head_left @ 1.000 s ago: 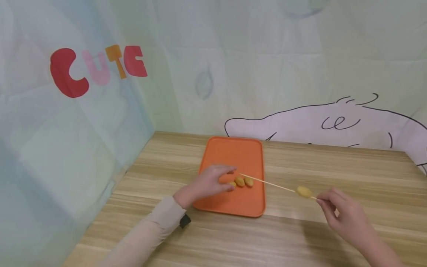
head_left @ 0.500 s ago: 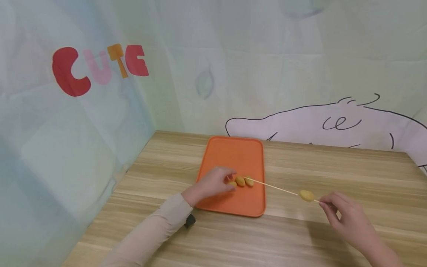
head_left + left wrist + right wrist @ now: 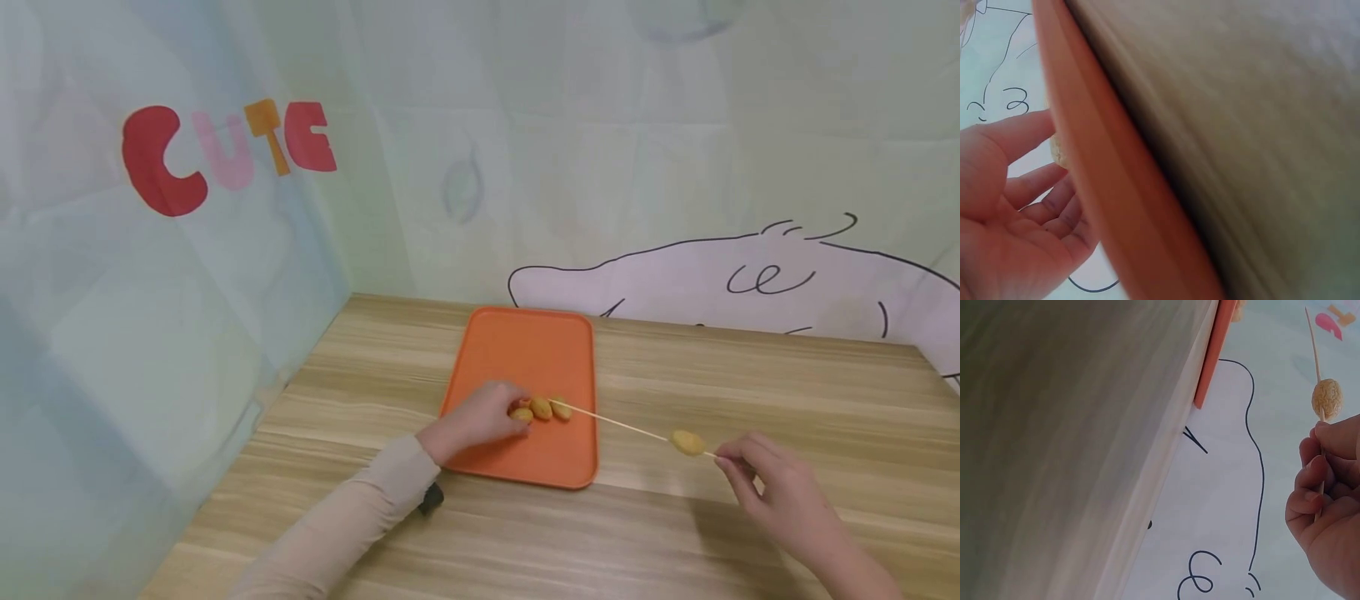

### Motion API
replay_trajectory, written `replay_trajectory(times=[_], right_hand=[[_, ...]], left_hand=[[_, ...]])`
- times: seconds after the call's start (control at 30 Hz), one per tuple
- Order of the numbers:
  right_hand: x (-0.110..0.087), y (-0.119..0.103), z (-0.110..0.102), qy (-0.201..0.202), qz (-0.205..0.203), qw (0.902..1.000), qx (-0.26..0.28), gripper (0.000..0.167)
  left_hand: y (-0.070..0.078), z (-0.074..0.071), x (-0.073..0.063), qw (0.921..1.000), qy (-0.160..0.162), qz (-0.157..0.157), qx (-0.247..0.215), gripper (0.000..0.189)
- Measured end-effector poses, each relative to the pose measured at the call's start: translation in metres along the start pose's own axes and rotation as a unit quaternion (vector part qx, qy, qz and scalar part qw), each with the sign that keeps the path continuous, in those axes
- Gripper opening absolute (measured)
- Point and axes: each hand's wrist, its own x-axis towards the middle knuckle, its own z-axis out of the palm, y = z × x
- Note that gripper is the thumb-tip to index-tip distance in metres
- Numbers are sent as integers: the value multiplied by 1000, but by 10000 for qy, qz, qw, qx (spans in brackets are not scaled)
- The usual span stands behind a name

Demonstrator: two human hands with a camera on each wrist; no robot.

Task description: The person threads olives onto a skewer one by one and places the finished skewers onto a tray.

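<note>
My right hand [image 3: 780, 492] pinches a thin wooden skewer [image 3: 611, 420] near its lower end. One yellow oval ball [image 3: 1327, 399] with a wrinkled surface is threaded on the skewer just above the fingertips. The skewer's far tip reaches left over the orange tray [image 3: 525, 350], close to the balls. On that tray lie a right ball [image 3: 561, 410] and a middle ball [image 3: 541, 408]. My left hand [image 3: 483, 417] has thumb and fingers curled round the leftmost ball [image 3: 521, 414]. In the left wrist view, the tray's edge [image 3: 1104, 169] partly hides that ball and the fingertips.
The tray lies on a wood-grain table [image 3: 712, 375]. Printed cloth hangs behind and at the left, with the letters CUTE [image 3: 165, 162] and a line-drawn figure [image 3: 675, 283]. A small black object [image 3: 431, 500] shows under the left wrist.
My left hand has come down and closed in on the leftmost ball. The skewer tip has shifted slightly right and lower with the right hand.
</note>
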Motion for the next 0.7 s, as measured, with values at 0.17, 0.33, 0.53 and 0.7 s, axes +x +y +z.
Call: replay_trajectory(times=[0.17,0.33,0.53,0.7], right_hand=[[0,-1,1,-3,14,10000,4,45],[1,-2,1,-19,-10,10000,60,42],[1,-4,1,12,-88,9999,98,46],[2,-7,1,40,-164,9997,164,46]], left_hand=[[-2,1,1,9999,39,116,23,20],[-2,-2,-1,9999,-13,142,-48,19],[-1,-12,-6,9991,-53,92,-410,27],[1,-20,-12,9960,-64,304,-843,23]])
